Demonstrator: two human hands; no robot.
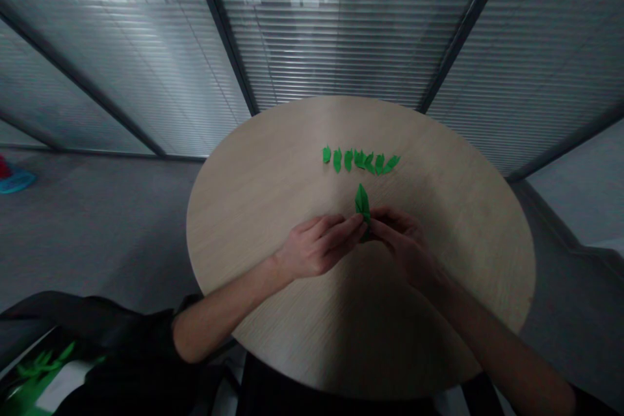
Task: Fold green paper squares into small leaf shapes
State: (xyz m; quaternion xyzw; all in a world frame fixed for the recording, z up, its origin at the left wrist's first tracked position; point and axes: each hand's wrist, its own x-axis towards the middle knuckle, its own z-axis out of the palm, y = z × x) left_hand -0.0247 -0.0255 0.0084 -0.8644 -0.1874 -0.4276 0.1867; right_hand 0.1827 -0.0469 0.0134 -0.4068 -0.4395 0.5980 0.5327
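Note:
A green leaf-shaped piece [361, 200], creased down its middle like folded paper, stands tip-up over the middle of the table. My left hand [319, 244] pinches its lower part from the left, fingers closed. From the right, my right hand [402, 240] grips the same lower end between thumb and fingers. Fingertips hide the bottom of the piece. Just beyond the hands lies a row of several smaller green leaf-like pieces [359, 160], some of them overlapping at the right.
The round wooden table [244, 208] fills the middle of the view. Glass partitions with blinds [331, 58] rise behind it. At lower left, more green pieces [46, 364] lie beside a white item [63, 385]. A blue and red object [17, 179] sits on the floor at far left.

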